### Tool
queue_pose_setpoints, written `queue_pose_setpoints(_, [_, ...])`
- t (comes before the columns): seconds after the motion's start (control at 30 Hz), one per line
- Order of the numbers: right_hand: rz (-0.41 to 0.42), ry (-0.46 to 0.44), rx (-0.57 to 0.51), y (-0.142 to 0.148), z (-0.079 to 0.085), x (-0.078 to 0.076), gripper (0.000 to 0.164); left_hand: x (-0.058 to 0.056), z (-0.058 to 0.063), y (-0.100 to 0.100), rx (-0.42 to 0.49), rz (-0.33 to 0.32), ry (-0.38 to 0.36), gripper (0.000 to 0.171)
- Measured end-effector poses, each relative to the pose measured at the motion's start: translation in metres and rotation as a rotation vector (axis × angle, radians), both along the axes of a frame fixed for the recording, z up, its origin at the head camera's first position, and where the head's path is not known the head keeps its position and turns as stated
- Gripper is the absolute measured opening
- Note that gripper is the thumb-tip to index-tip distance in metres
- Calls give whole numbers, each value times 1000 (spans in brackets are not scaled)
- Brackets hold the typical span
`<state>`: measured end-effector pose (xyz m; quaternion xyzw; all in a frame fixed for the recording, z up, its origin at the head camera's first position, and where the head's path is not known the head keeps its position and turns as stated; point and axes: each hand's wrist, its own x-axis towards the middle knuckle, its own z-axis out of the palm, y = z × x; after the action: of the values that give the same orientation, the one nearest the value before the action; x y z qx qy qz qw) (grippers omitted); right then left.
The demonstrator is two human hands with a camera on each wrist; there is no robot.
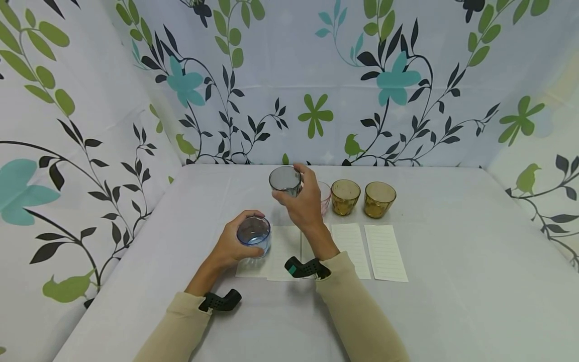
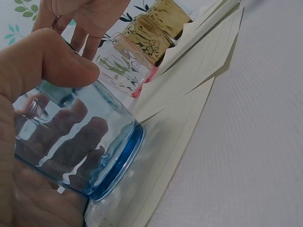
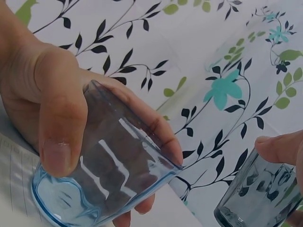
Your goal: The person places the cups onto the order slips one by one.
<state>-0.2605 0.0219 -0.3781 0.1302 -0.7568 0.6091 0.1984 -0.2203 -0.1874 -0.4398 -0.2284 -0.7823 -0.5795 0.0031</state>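
Note:
My left hand (image 1: 229, 245) grips a clear blue drinking glass (image 1: 254, 235) over the leftmost paper sheets, thumb on the near side and fingers round the far side. Whether its base touches the paper, I cannot tell. Farther back, my right hand (image 1: 304, 200) holds a smoky grey glass (image 1: 285, 180) between thumb and fingers, left of a pink glass (image 1: 325, 197). The left wrist view shows the blue glass (image 2: 85, 137) with its darker blue base. At the right of the right wrist view is the grey glass (image 3: 258, 191).
Two amber glasses (image 1: 346, 197) stand to the right of the pink one, in a row. Several lined paper sheets (image 1: 386, 253) lie side by side in front of them on the white table (image 1: 452, 281). A leaf-patterned curtain (image 1: 280, 75) hangs behind the table's back edge.

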Motion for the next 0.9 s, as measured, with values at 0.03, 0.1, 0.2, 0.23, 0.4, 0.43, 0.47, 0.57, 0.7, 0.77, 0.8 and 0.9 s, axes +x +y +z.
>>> queue_pose_setpoints(0.03, [3,-3,-7,0,1,0,79,0,0,0,-3,1,-1,79])
queue_pose_setpoints(0.1, [5,-4,-17,0,2,1,79,0,0,0,-8,3,0,79])
queue_pose_setpoints(0.2, [5,-7,-24,0,4,2,79,0,1,0,-10,0,2,79])
queue_pose_setpoints(0.23, [5,-7,-26,0,4,2,79,0,1,0,-10,-1,2,80])
queue_pose_setpoints(0.4, [7,-8,-36,0,5,2,78,1,2,0,-10,-2,5,80])
queue_pose_setpoints(0.43, [8,-6,-39,0,5,2,78,1,2,0,-11,-1,6,80])
queue_pose_setpoints(0.47, [9,-4,-42,0,5,2,78,1,1,0,-14,0,9,80])
queue_pose_setpoints(0.57, [16,-10,-53,1,5,1,78,1,2,0,-11,-3,17,80])
queue_pose_setpoints(0.7, [29,-32,-67,1,5,1,79,1,2,1,-4,-12,23,80])
queue_pose_setpoints(0.77, [34,-37,-74,1,4,1,80,1,1,1,-3,-14,21,80])
queue_pose_setpoints(0.8, [35,-38,-79,1,4,1,81,1,1,1,-2,-14,20,80])
queue_pose_setpoints(0.9, [36,-42,-86,2,3,1,83,1,1,1,3,-18,16,80])
